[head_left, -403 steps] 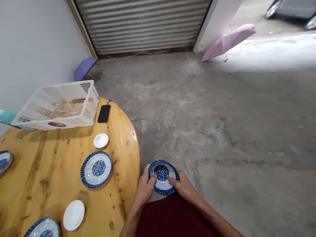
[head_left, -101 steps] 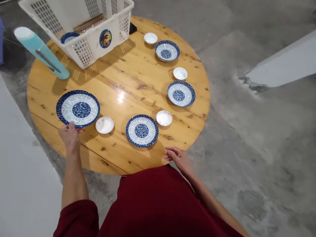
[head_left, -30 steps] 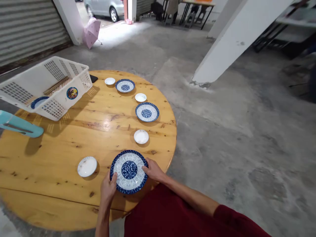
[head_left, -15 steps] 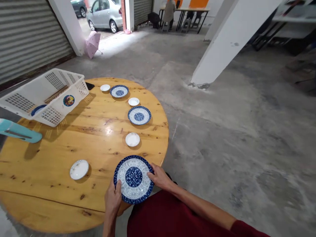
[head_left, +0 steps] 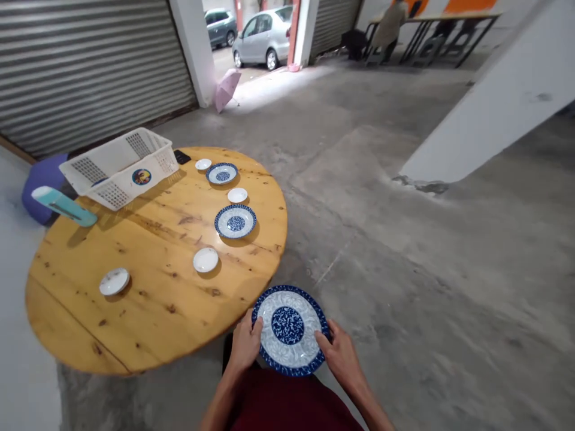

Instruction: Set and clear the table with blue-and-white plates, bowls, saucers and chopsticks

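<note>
A blue-and-white patterned plate (head_left: 288,356) is held level in front of my body, past the table's near right edge. My left hand (head_left: 246,342) grips its left rim, thumb on top. On the opposite rim my right hand (head_left: 340,352) is closed with its thumb over the edge; the fingers beneath are hidden. Two similar plates rest on the round wooden table (head_left: 171,323): a nearer plate (head_left: 235,222) and a farther plate (head_left: 221,173). Small white dishes lie among them, including a near dish (head_left: 205,260) and a left dish (head_left: 114,281).
A white plastic basket (head_left: 121,173) stands at the table's far left beside a turquoise bottle-like object (head_left: 65,205) and a black phone (head_left: 182,157). A slanted-looking white pillar (head_left: 476,120) rises from the concrete floor at right. A pink umbrella (head_left: 227,90) lies near the doorway.
My hands have carried the plate from above the table edge to the right, off the table. The view has turned, and the table now sits farther left.
</note>
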Demonstrator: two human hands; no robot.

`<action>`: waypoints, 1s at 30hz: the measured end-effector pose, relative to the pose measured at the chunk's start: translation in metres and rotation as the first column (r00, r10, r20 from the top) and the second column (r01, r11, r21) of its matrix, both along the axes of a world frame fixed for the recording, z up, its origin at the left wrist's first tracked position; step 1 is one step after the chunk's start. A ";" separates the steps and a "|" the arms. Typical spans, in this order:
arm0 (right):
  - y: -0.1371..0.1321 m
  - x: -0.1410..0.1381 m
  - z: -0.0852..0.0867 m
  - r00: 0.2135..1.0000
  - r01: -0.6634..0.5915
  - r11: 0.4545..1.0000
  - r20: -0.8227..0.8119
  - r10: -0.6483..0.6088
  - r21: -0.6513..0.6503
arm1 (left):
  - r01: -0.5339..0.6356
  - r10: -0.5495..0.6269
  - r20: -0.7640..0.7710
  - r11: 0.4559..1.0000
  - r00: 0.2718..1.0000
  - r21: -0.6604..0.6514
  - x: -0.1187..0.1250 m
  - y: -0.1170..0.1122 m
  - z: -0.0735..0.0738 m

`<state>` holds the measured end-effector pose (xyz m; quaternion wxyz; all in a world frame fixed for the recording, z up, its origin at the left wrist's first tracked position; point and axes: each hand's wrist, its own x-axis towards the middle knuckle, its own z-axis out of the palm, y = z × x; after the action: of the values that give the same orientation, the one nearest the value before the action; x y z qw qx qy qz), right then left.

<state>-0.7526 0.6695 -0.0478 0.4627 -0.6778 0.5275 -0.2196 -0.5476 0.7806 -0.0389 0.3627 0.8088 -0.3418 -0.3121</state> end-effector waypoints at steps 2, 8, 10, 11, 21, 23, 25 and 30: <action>-0.013 -0.018 0.003 1.000 0.020 1.000 -0.017 -0.020 0.000 | 0.049 -0.049 0.004 0.997 0.999 0.062 -0.016 -0.015 0.007; -0.053 -0.016 -0.004 0.999 -0.040 0.998 -0.003 0.040 0.045 | 0.020 -0.024 0.024 0.989 0.999 0.144 -0.015 -0.052 0.021; -0.074 -0.004 -0.006 0.997 -0.083 0.996 0.006 0.082 0.042 | -0.018 0.015 0.024 0.992 1.000 0.123 -0.005 -0.066 0.022; -0.086 0.004 -0.006 0.994 -0.107 0.994 0.009 0.107 0.038 | -0.035 0.033 0.025 0.994 0.999 0.106 0.000 -0.073 0.022; -0.217 0.138 0.018 0.933 -0.358 0.934 -0.030 0.358 0.007 | -0.250 0.250 0.057 0.968 0.967 0.007 0.087 -0.147 0.029; -0.236 0.168 0.020 0.919 -0.393 0.919 -0.025 0.394 0.015 | -0.286 0.283 0.104 0.958 0.953 0.015 0.108 -0.159 0.031; -0.252 0.195 0.020 0.909 -0.417 0.909 -0.013 0.417 0.009 | -0.329 0.319 0.157 0.944 0.935 0.039 0.127 -0.170 0.031; -0.280 0.252 0.016 0.874 -0.485 0.874 -0.019 0.485 -0.022 | -0.431 0.401 0.239 0.899 0.884 0.084 0.164 -0.190 0.025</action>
<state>-0.5002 0.3896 -0.0318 0.4908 -0.7957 0.3408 -0.0991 -0.3836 0.5906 -0.0136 0.3266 0.9149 -0.1755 -0.1598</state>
